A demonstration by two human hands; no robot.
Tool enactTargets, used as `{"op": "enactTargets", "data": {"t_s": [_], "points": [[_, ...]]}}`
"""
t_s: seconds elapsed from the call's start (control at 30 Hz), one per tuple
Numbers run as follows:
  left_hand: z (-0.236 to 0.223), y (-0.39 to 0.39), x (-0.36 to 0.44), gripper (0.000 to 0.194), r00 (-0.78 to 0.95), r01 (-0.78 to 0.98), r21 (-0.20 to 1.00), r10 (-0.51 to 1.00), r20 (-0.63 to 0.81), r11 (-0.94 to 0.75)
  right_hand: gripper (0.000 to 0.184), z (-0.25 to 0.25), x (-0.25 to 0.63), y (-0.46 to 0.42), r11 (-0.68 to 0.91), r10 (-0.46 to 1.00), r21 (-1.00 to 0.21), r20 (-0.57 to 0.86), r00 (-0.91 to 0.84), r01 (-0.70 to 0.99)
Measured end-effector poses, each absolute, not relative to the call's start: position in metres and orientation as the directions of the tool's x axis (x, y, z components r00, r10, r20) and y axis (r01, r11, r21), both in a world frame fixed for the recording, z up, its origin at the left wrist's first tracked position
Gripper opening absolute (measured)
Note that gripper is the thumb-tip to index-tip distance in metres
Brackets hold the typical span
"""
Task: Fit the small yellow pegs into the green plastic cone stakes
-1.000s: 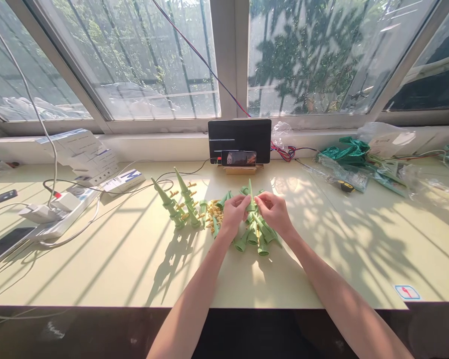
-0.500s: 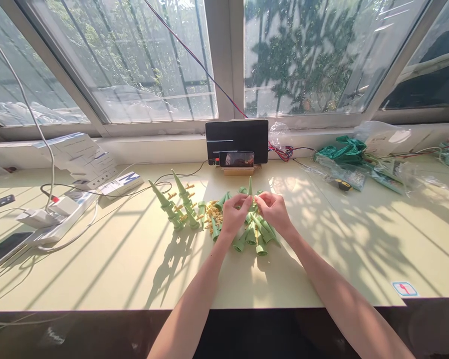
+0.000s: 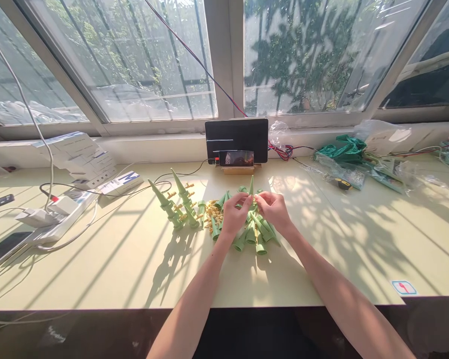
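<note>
A green plastic cone stands point up between my two hands. My left hand is closed in a pinch at its left side. From the right, my right hand pinches at its lower part, and the fingertips hide whatever small part may be there. Beneath and in front of the hands lies a pile of loose green cones. Small yellow pegs are heaped just left of my left hand. Farther left, two upright stacks of green cones have yellow pegs sticking out sideways.
At the back, a phone leans on a small stand before a black screen. White boxes, a power strip and cables occupy the left. Plastic bags and a yellow-black tape measure lie at the back right.
The cone's tip has leaned very slightly to the right. Both hands keep nearly the same place and pinch.
</note>
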State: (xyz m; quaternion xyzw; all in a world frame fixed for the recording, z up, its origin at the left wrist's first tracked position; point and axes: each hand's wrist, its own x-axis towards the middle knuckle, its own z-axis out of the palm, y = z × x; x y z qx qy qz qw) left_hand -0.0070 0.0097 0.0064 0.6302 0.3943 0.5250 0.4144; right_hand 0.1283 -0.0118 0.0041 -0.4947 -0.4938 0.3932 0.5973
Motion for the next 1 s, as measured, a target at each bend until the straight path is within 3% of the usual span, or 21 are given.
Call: {"op": "enactTargets", "data": {"t_s": [0.1,0.17,0.33,0.43,0.53,0.73,1.0], "points": [[0.0085,0.0083,-0.0064,0.029,0.117,0.110,0.916,0.920,0.373,-0.385,0.030,0.0048,0.1281,-0.0113,0.130,0.976,-0.989,0.115,0.185,-0.071],[0.0082,0.0089,-0.0067,0.030,0.123,0.102,0.924,0.927,0.355,-0.367,0.030,0.0038,0.1281,-0.0111,0.143,0.974,-0.988,0.130,0.186,-0.058],[0.0045,0.0133,-0.0090,0.038,0.191,-0.043,0.988,0.969,0.155,-0.149,0.031,-0.0001,0.1290,-0.0121,0.315,0.920,-0.932,0.346,0.183,0.180],[0.0036,0.0139,-0.0094,0.038,0.199,-0.083,0.992,0.974,0.112,-0.098,0.032,-0.0009,0.1294,-0.0132,0.351,0.899,-0.897,0.403,0.171,0.268],[0.0046,0.0122,-0.0088,0.036,0.187,-0.032,0.983,0.965,0.183,-0.180,0.032,-0.0005,0.1292,-0.0127,0.319,0.913,-0.922,0.361,0.189,0.220],[0.0066,0.0101,-0.0070,0.031,0.146,0.091,0.919,0.918,0.369,-0.384,0.032,-0.0003,0.1285,-0.0091,0.150,0.974,-0.987,0.137,0.181,-0.058],[0.0038,0.0126,-0.0079,0.041,0.213,-0.064,0.983,0.960,0.181,-0.171,0.029,-0.0026,0.1280,-0.0101,0.299,0.928,-0.951,0.310,0.207,0.084]]}}
